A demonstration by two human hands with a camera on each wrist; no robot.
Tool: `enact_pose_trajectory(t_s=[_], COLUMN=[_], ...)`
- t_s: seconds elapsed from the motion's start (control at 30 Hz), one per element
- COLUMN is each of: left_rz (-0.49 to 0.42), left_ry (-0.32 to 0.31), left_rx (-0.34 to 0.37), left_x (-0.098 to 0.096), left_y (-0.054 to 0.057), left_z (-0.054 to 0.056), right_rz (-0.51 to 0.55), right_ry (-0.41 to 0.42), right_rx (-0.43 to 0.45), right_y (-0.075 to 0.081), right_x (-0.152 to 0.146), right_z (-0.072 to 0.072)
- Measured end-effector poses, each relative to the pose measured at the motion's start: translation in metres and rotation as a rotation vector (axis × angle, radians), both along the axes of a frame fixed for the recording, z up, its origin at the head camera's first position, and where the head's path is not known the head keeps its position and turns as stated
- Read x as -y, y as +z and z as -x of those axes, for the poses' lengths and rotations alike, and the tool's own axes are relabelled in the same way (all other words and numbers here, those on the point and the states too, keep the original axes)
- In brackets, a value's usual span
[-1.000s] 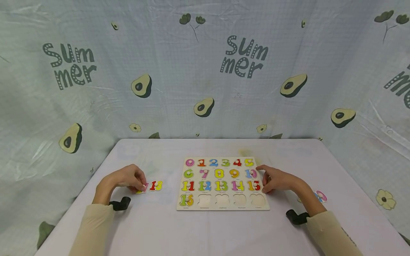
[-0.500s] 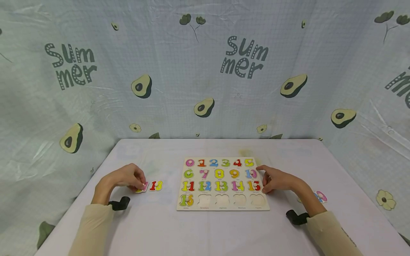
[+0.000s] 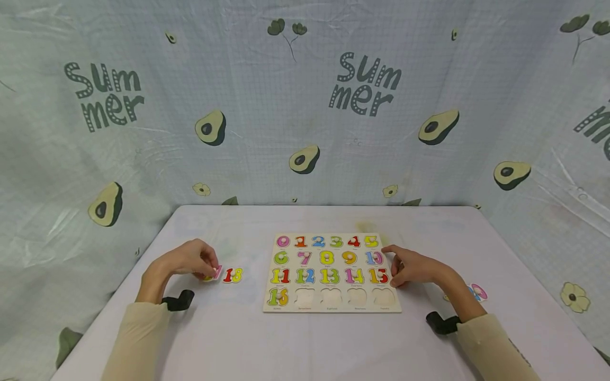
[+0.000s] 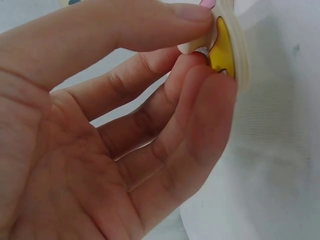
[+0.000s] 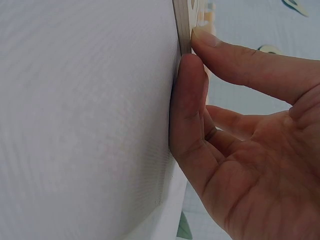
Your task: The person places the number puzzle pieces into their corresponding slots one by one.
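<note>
My left hand pinches a yellow-and-pink number puzzle piece by its knob between thumb and fingers. In the left wrist view this piece is tilted close over the table, partly hidden by the fingertips. A red-and-yellow 18 piece lies just to its right. The wooden number puzzle board is in the middle, filled from 0 to 16, with several bare recesses in the bottom row. My right hand rests its thumb and index fingertips against the board's right edge; in the right wrist view, fingertips touch the board's side.
A blue-and-pink number piece lies on the white table, right of my right forearm, with another piece mostly hidden behind that forearm. A yellow bit shows under my left fingers. A printed curtain closes off the back and sides.
My left hand has risen slightly, and the yellow-and-pink piece has come up with it, tilting. The right hand and the board stay in place.
</note>
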State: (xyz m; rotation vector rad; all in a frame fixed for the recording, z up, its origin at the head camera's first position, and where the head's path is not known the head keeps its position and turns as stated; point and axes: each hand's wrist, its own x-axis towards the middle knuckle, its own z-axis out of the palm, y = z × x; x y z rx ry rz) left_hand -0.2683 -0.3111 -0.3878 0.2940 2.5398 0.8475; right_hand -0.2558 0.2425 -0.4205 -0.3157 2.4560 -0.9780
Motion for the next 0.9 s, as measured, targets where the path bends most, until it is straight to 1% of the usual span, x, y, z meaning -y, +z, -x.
enact_pose_trajectory(t_s=[0.37, 0.57, 0.73, 0.9], left_rz=[-0.003, -0.023, -0.044, -0.039], left_ry=[-0.009, -0.036, -0.06, -0.073], left_rx=[-0.04, -0.073, -0.087, -0.113], left_x=[-0.008, -0.015, -0.026, -0.038], left_y=[0.006, 0.011, 0.014, 0.014], left_z=[-0.002, -0.004, -0.006, -0.007], right_rz=[0.001, -0.007, -0.004, -0.009], right_ry=[-0.002, -0.003, -0.005, -0.006], right_rx=[0.004, -0.006, -0.008, -0.006], right_y=[-0.001, 0.0, -0.001, -0.002], right_x=[0.0, 0.0, 0.0, 0.001], right_z=[0.0, 0.0, 0.0, 0.0])
